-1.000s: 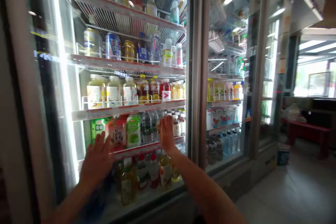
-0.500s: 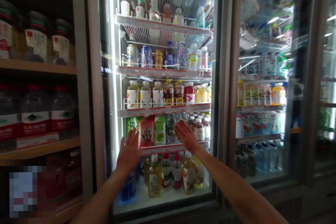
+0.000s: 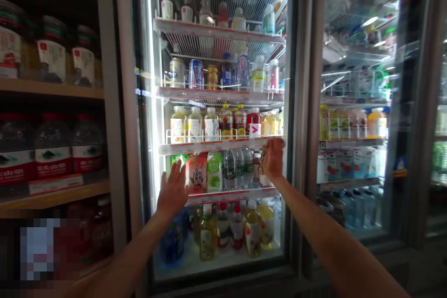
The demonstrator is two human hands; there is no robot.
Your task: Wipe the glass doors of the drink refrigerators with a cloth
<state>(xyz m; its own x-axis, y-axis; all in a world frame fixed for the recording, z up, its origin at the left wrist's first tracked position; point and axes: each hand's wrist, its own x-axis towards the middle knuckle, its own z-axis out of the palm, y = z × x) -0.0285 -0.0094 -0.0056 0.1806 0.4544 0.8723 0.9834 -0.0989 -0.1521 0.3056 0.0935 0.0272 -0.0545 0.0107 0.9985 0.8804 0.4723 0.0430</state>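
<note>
I face a lit drinks fridge with a glass door (image 3: 216, 116). My left hand (image 3: 172, 189) lies flat and open against the glass at the door's lower left, fingers spread, in front of a pink carton (image 3: 196, 173) and green cartons. My right hand (image 3: 273, 158) is raised, fingers up and apart, near the door's right frame (image 3: 296, 102), level with the shelf of small bottles (image 3: 256, 166). Neither hand holds anything. Clear water bottles (image 3: 234, 167) stand between the two hands behind the glass.
Wooden shelves (image 3: 52, 88) with jars and large water bottles (image 3: 49, 146) stand to the left. A second glass-door fridge (image 3: 352, 116) with drinks is on the right. Cans, juice bottles and tea bottles fill the other shelves of the lit fridge.
My right hand has slid right and up across the glass toward the door's right edge. My left hand stays flat at the lower left. The view has swung left.
</note>
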